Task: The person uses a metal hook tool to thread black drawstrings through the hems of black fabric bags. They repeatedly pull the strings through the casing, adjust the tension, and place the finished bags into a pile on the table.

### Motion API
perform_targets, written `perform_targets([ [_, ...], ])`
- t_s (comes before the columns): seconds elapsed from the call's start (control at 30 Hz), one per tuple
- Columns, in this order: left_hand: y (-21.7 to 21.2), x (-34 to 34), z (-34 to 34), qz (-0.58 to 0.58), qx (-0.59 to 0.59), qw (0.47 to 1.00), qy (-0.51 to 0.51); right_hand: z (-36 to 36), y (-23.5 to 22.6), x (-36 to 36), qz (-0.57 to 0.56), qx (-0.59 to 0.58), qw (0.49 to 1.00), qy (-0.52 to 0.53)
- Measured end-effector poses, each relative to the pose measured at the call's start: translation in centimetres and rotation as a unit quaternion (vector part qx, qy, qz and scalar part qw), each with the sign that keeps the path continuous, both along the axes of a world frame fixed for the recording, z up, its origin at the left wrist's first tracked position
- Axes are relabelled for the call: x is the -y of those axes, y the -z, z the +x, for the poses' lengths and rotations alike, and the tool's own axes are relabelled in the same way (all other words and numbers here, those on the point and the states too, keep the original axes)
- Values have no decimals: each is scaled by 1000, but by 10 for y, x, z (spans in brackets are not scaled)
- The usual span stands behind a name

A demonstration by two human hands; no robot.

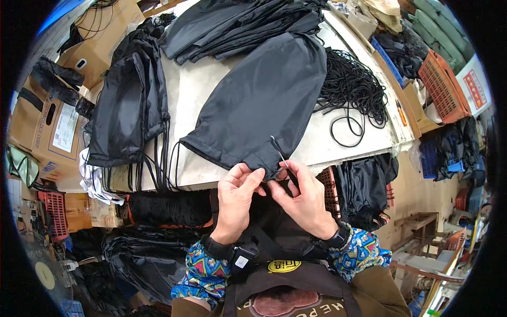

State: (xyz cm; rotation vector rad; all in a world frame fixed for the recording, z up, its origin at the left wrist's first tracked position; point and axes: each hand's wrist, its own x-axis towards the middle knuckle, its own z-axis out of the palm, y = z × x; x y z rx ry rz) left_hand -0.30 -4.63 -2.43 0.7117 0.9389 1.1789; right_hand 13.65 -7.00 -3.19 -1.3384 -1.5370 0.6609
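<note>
A black drawstring bag (pixel 264 95) lies flat on the white table, its gathered opening edge toward me. My left hand (pixel 237 198) is closed, pinching the bag's near corner between thumb and fingers. Right beside it, my right hand (pixel 305 198) is closed around a thin metal threading hook (pixel 282 155) with a dark handle. The hook's slim tip points away from me over the bag's hem, with a bit of black cord at its end. Whether the tip passes through the fabric, I cannot tell. My fingertips partly hide the corner.
A heap of black cords (pixel 354 84) lies right of the bag on the white table (pixel 185 90). Finished-looking black bags (pixel 127 105) hang over the left edge; more black fabric (pixel 243 26) is stacked behind. Cardboard boxes (pixel 66 132) stand left, an orange crate (pixel 444 87) right.
</note>
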Motion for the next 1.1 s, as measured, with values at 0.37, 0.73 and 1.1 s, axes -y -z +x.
perform_targets([
  [0.37, -5, 2, 2, 36, -36, 999, 10, 14, -2, -11, 21, 37, 999, -11],
  [0.73, -1, -2, 7, -50, 93, 994, 6, 41, -38, 3, 11, 106, 992, -72],
  [1.1, 3, -2, 17, -4, 16, 999, -38, 45, -48, 27, 20, 273, 956, -107],
])
